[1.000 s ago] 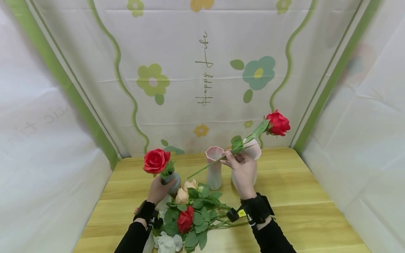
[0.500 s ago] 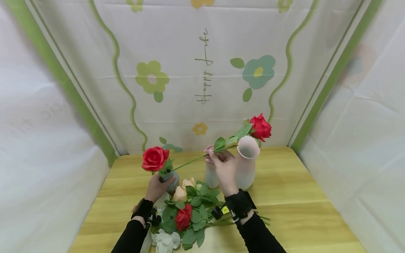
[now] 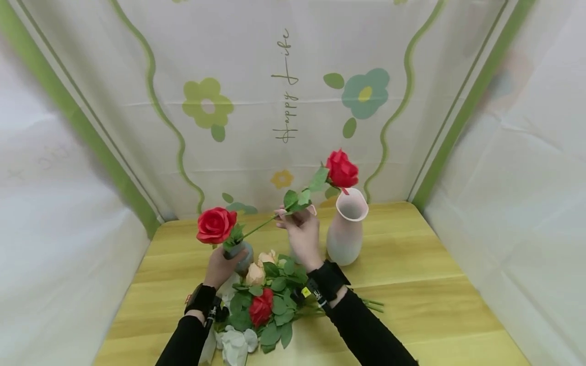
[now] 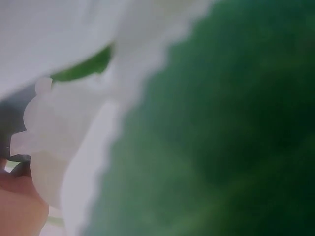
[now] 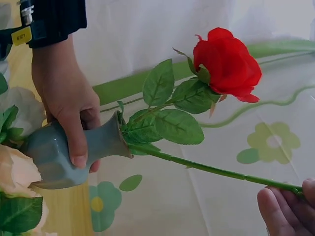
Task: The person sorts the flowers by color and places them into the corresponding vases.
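My left hand [image 3: 220, 267] grips a small blue-grey vase [image 5: 54, 152] around its neck. A red rose [image 3: 216, 225] stands in that vase, its bloom leaning out over the rim. With its fingertips, my right hand [image 3: 303, 239] pinches the stem of a second red rose [image 3: 342, 169], the bloom pointing up and right. The lower end of this stem [image 5: 206, 171] is at the vase mouth; leaves hide whether it is inside. A blurred green leaf [image 4: 221, 123] and white petals [image 4: 64, 118] fill most of the left wrist view, with part of a finger at its left edge.
A tall pink-and-white vase [image 3: 345, 236] stands at the right. Another pink-rimmed vase [image 3: 312, 209] is mostly behind my right hand. Between my forearms lie peach roses [image 3: 255, 274], a red rose [image 3: 261, 307], white flowers [image 3: 234, 345] and leafy stems on the wooden table [image 3: 426, 284].
My right hand has moved left with its rose, bringing the stem's end to the mouth of the blue-grey vase. My left hand keeps its hold on the vase.
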